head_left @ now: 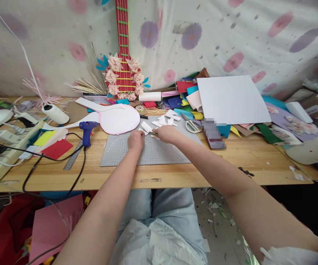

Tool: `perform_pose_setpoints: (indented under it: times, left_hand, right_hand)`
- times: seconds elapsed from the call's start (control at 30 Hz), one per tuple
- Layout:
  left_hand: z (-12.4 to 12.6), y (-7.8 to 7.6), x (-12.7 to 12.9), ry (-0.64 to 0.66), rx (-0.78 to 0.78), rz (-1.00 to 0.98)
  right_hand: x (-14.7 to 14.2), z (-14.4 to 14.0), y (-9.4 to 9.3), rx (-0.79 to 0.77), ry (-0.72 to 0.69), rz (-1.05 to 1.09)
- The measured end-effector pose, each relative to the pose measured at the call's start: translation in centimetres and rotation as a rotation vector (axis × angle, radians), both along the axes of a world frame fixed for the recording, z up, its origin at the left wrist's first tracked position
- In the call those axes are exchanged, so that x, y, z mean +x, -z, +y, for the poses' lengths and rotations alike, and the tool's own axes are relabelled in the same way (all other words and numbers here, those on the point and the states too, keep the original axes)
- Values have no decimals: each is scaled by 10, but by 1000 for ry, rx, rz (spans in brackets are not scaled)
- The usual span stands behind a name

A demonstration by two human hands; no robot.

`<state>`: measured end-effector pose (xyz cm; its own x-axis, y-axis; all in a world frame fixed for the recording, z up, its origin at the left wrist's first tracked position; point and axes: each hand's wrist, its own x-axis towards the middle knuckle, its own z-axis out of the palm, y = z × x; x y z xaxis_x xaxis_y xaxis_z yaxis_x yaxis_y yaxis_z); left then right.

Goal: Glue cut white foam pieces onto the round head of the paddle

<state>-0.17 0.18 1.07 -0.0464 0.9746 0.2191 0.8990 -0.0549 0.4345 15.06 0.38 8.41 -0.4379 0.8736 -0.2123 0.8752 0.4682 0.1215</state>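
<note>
Hands work close together at the far edge of the grey cutting mat (147, 151). Left hand (136, 141) is curled, knuckles up, pressing down beside a small white paper piece (146, 127); can't tell if it grips anything. Right hand (166, 134) pinches what looks like a thin dark tool, prob. a blade or pen, too small to tell, its tip pointing at that piece and just short of the left fingers.

Risk, as I judge it: if it's a blade, a slip toward the left hand nicks a finger, since they're near touching. White scraps (164, 120) w/ loose edges could scatter under a sweeping wrist. Glue gun (86, 131) cord trails over the worktop (230, 162) front edge and may snag the left forearm.

Room: mat centre and worktop front right lie open; scissors (191, 125) and pink-rimmed paddle shape (118, 119) crowd the back.
</note>
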Motion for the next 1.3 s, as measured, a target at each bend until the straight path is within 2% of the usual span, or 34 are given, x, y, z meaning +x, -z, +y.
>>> perform_pose_setpoints:
  times: [0.1,0.2,0.37,0.5,0.57,0.63,0.83,0.93,1.03,1.17,1.23,1.3]
  left_hand:
    - [0,0,-2,32,29,-15]
    - [1,2,-3,83,78,-41]
    - [1,6,3,160,109,-97]
    - [3,7,19,337,67,-158]
    - [5,9,29,449,58,-157]
    - [10,12,38,498,47,-126]
    - [42,16,62,407,29,-62]
    - [57,11,71,347,32,-25]
    - [67,5,75,312,123,-45]
    - [73,0,71,266,289,-160]
    - [74,-3,65,254,330,-208]
    - [74,-6,57,237,296,-255]
  right_hand:
    - [12,-4,1,-3,19,33]
    - [22,-7,6,-23,67,155]
    - [40,-1,24,-100,338,519]
    - [51,15,41,-106,524,716]
    - [54,21,47,-131,555,748]
    - [57,24,51,-146,572,769]
    - [71,31,48,-208,711,1107]
    - [79,40,37,-164,762,1132]
    - [86,52,25,-130,828,1134]
    - [92,73,20,-101,847,1084]
    - [94,87,21,-50,824,960]
    - [94,103,23,60,790,752]
